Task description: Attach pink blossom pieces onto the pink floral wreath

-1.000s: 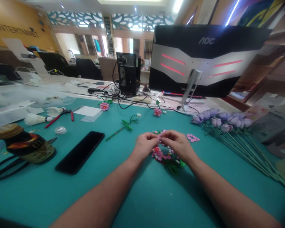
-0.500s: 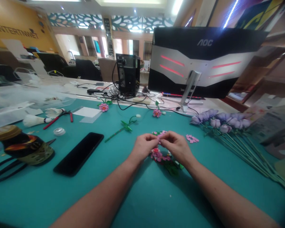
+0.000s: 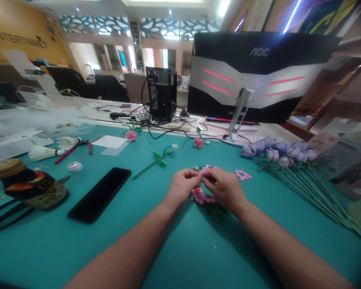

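Observation:
Both hands meet at the middle of the mat, fingertips pinched together over a ring of small pink flowers and green leaves. My left hand is closed on a small pink plastic piece. From the other side, my right hand pinches at the same piece, its fingers curled. The fingertips hide most of the piece, and the hands cover the ring's sides. Just right of my right hand lies a small group of loose pink pieces. A green toy stem with leaves rests to the left.
A black phone and a dark bottle with a tan lid occupy the left. Behind them are red-handled pliers and shuttlecocks. Pink block flowers stand farther back. Purple artificial flowers lie right, below a monitor.
My right hand has turned slightly inward with its fingers curling more, covering more of the ring's right side. The left hand stays almost in place.

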`<state>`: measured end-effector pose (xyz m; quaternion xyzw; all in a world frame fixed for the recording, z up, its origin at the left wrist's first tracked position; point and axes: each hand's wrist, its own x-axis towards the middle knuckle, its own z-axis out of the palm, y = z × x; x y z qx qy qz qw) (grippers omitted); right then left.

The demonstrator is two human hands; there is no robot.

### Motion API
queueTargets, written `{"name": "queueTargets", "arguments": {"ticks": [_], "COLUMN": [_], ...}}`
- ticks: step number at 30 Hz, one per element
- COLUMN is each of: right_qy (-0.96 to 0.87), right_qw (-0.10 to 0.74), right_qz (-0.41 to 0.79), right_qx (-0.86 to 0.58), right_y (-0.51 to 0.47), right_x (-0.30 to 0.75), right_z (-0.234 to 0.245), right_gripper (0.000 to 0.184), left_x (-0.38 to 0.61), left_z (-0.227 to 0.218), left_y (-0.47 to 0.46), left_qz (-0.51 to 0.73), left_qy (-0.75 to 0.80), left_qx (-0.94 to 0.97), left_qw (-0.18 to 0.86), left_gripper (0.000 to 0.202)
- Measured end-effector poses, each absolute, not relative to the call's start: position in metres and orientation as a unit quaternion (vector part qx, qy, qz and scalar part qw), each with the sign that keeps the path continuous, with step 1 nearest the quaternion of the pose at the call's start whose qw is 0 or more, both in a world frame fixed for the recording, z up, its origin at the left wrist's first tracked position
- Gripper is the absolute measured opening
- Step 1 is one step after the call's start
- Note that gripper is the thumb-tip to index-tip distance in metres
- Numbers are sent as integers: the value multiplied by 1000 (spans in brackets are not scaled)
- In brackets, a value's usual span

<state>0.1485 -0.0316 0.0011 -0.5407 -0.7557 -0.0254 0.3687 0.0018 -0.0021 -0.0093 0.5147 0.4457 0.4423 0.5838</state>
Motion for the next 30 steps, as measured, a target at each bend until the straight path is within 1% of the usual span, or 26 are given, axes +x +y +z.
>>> {"name": "queueTargets", "arguments": {"ticks": [3, 12, 14, 18, 20, 30], "right_qy": [-760, -756, -757, -752, -739, -727], "right_qw": [362, 365, 367, 399, 413, 420], "right_qz": [-59, -75, -56, 54, 90, 67], "right_qx": [-537, -538, -538, -522, -524, -539], "right_y": [-31, -32, -31, -29, -29, -32], "right_x": [148, 145, 146, 148, 149, 145], "right_z": [-1, -6, -6, -3, -1, 1], "right_gripper": [11, 10, 11, 14, 14, 11], "left_x": [2, 4, 4, 2, 1, 3], "left_z": [-9, -10, -10, -10, -10, -5], "left_y": [-3, -1, 0, -1, -1, -7], "left_qz": [445, 451, 454, 450, 451, 458], "left_qy": [448, 452, 449, 431, 420, 408], "left_qx": [519, 476, 466, 441, 435, 448], "left_qw": [577, 604, 612, 646, 656, 650], "left_gripper": [15, 15, 16, 21, 23, 16]}}
